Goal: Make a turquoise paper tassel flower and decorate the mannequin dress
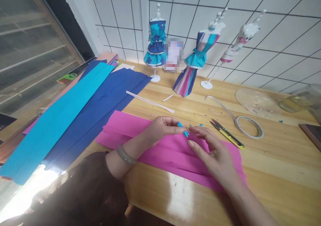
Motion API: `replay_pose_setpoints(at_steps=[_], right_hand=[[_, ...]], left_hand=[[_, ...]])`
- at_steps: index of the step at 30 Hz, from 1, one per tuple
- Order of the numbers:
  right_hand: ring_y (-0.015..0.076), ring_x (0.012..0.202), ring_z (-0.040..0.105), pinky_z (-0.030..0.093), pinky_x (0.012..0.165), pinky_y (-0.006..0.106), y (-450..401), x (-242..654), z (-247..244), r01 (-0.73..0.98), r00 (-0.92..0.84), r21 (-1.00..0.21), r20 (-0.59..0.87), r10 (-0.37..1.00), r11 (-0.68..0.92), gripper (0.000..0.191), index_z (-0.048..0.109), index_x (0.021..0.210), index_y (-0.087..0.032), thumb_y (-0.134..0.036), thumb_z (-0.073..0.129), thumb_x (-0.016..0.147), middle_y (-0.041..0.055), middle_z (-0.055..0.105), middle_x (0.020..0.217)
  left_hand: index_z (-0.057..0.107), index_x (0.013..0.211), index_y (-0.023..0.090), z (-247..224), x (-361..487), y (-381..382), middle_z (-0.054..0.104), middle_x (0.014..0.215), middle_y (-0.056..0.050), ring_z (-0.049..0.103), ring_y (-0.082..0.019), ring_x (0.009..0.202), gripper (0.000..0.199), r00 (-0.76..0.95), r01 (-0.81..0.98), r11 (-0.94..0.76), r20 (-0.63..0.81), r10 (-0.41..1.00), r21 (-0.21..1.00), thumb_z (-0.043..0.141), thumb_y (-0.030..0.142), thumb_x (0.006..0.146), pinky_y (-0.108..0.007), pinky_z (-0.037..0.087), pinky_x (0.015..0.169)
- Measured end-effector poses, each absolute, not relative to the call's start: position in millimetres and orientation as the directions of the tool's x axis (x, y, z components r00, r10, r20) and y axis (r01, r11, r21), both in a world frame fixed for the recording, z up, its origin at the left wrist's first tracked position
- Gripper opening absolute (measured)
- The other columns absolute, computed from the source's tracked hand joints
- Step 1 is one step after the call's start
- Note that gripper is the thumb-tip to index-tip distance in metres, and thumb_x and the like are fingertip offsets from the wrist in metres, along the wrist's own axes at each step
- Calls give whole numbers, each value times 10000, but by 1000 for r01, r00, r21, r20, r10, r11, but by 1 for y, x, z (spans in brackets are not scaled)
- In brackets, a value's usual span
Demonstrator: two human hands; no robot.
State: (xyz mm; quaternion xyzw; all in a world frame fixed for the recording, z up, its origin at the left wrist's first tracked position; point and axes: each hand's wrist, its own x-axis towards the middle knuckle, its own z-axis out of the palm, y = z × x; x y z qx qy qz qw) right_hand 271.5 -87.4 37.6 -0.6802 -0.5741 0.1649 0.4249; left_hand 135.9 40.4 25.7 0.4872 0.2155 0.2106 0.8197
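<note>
My left hand [163, 129] pinches a small piece of folded turquoise paper [183, 129] between thumb and fingertips, above a sheet of pink crepe paper [160, 155]. Close to its right is my right hand [212, 149], thumb and fingers apart with a gap between them and nothing visible inside. Its fingertips are near the turquoise piece but do not appear to grip it. A few tiny turquoise scraps [201, 125] lie just beyond the hands. Thread snips [227, 133] with yellow and dark handles rest at the pink sheet's right edge.
Turquoise [62, 115] and dark blue crepe paper [100, 109] lie to the left. White strips [150, 101] and a tape roll [249, 127] are on the wooden table. Behind stand small dress forms, one in a blue ruffled dress [156, 45], and a clear plastic dish [258, 100].
</note>
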Motion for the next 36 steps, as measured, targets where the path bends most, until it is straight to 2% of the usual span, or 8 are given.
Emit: replay_pose_setpoints(at_steps=[3, 7, 15, 17, 20, 25, 31, 36], right_hand=[[198, 961, 562, 460, 827, 346, -88, 260, 39, 586, 233, -806, 267, 935, 84, 246, 590, 1029, -229, -302, 583, 794, 64, 619, 1019], [192, 892, 588, 463, 815, 352, -89, 263, 37, 572, 220, -812, 287, 932, 115, 121, 610, 902, -209, -255, 521, 834, 64, 635, 909], [191, 799, 596, 481, 717, 332, -90, 270, 38, 678, 171, -724, 325, 930, 128, 108, 584, 861, -205, -220, 478, 853, 67, 639, 833], [194, 803, 588, 469, 717, 340, -90, 273, 37, 737, 136, -660, 353, 926, 143, 104, 574, 880, -201, -197, 474, 851, 70, 636, 839], [201, 782, 572, 449, 696, 357, -91, 277, 35, 828, 63, -536, 382, 922, 165, 105, 559, 898, -184, -171, 467, 849, 76, 625, 823], [205, 793, 559, 424, 696, 361, -91, 281, 32, 909, -40, -362, 414, 909, 205, 122, 558, 932, -166, -154, 475, 844, 85, 633, 851], [216, 781, 562, 409, 701, 379, -90, 284, 35, 956, -114, -208, 377, 919, 205, 173, 600, 944, -147, -166, 455, 853, 104, 654, 876], [224, 846, 576, 431, 719, 389, -91, 282, 36, 941, -85, -270, 396, 914, 204, 256, 569, 1074, -147, -181, 462, 845, 113, 650, 954]], left_hand=[[660, 715, 125, 28, 137, 33, 634, 699, -2, 557, -97, 711, 169, 858, -137, 419, -103, 503, 898, 736, 227, 603, -242, 406, 734], [661, 707, 132, 30, 136, 29, 623, 672, 15, 536, -82, 670, 181, 855, -89, 381, -125, 503, 920, 746, 233, 584, -225, 404, 712], [647, 779, 138, 29, 136, 28, 629, 739, -5, 540, -90, 701, 189, 863, -42, 315, -125, 490, 948, 694, 271, 653, -223, 406, 703], [635, 844, 141, 28, 136, 27, 613, 742, -5, 527, -88, 680, 234, 860, -35, 203, -74, 505, 979, 680, 291, 670, -217, 403, 666], [622, 944, 166, 30, 134, 25, 598, 766, -8, 515, -99, 679, 308, 828, 21, -97, 37, 560, 995, 666, 321, 682, -218, 400, 641], [633, 925, 183, 33, 133, 25, 647, 893, -41, 554, -143, 814, 192, 822, 38, -524, 271, 500, 851, 586, 261, 755, -255, 410, 774], [652, 848, 193, 28, 134, 28, 668, 821, -47, 580, -154, 801, 139, 822, 67, -645, 325, 468, 761, 528, 234, 799, -266, 417, 759], [654, 803, 197, 26, 133, 28, 669, 807, -42, 578, -152, 794, 131, 815, 61, -651, 338, 470, 757, 524, 194, 791, -261, 413, 742]])
